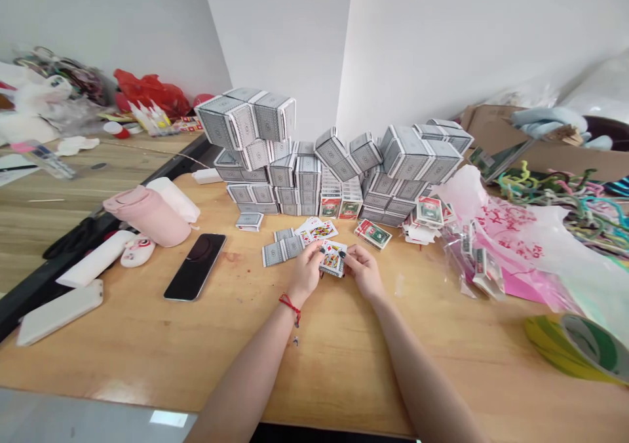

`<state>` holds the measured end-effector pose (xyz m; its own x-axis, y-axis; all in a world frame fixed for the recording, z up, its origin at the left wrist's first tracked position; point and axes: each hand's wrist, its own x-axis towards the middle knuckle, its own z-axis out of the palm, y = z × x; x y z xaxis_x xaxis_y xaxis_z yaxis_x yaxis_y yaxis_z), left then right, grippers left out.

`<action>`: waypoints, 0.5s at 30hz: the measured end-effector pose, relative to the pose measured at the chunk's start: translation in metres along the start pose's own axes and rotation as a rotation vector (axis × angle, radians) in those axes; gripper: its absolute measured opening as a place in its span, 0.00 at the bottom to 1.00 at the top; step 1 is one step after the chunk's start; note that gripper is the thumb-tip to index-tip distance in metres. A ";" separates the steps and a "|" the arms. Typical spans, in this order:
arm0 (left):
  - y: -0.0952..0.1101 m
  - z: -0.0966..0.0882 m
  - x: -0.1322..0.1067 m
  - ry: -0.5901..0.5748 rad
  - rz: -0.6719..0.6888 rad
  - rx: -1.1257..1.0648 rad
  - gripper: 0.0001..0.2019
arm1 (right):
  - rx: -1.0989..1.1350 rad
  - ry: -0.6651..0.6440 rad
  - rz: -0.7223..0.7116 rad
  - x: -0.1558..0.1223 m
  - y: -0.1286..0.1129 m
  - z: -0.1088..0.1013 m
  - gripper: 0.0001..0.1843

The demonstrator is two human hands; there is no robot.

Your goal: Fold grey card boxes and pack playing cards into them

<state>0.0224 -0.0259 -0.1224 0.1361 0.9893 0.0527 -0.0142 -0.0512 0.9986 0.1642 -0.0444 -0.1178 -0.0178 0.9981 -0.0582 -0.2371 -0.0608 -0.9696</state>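
Observation:
Both my hands meet over the middle of the wooden table (pixel 147 345). My left hand (pixel 305 272) and my right hand (pixel 362 269) are closed on the two ends of a small stack of playing cards (pixel 333 258), face up, showing a court card. A red string bracelet circles my left wrist. Just beyond the hands lie loose face-up cards (pixel 317 229) and face-down cards (pixel 282 249) with a grey patterned back. Behind them rises a wall of stacked grey card boxes (pixel 304 161).
A black phone (pixel 195 265) lies left of my hands, with a pink pouch (pixel 147 213) and white cases beyond it. A pink plastic bag (pixel 511 246) with card packs sits at right, tape rolls (pixel 580 348) near the right edge, a cardboard box (pixel 540 145) behind.

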 end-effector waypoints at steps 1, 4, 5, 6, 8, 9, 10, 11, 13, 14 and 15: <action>-0.001 0.001 0.000 0.008 0.005 -0.012 0.10 | 0.001 0.001 0.002 0.000 0.001 0.000 0.15; -0.003 0.005 -0.002 0.060 0.011 0.004 0.11 | 0.014 0.010 0.009 0.000 0.003 0.004 0.15; -0.004 0.006 -0.002 0.098 0.011 0.022 0.11 | 0.018 0.016 0.012 0.000 0.004 0.005 0.16; -0.004 0.007 -0.003 0.147 0.016 0.037 0.12 | 0.022 0.024 0.013 0.000 0.005 0.007 0.17; -0.006 0.009 -0.004 0.225 0.028 0.021 0.13 | 0.022 0.044 0.004 0.000 0.007 0.010 0.17; -0.007 0.011 -0.004 0.248 0.026 -0.018 0.13 | 0.022 0.053 -0.004 0.000 0.008 0.012 0.17; -0.008 0.012 -0.004 0.261 0.017 -0.076 0.13 | 0.024 0.060 -0.011 0.000 0.008 0.013 0.17; -0.009 0.013 -0.003 0.264 0.003 -0.146 0.13 | 0.029 0.064 -0.016 0.000 0.009 0.013 0.16; -0.008 0.014 -0.001 0.259 -0.038 -0.301 0.13 | 0.050 0.067 -0.017 0.000 0.009 0.012 0.15; -0.007 0.014 0.000 0.250 -0.060 -0.377 0.12 | 0.065 0.068 -0.015 0.001 0.009 0.011 0.14; -0.005 0.013 0.001 0.227 -0.084 -0.449 0.11 | 0.081 0.068 -0.012 0.001 0.008 0.010 0.14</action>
<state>0.0359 -0.0261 -0.1276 -0.0625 0.9948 -0.0805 -0.4435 0.0446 0.8952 0.1526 -0.0439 -0.1234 0.0512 0.9965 -0.0656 -0.3146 -0.0462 -0.9481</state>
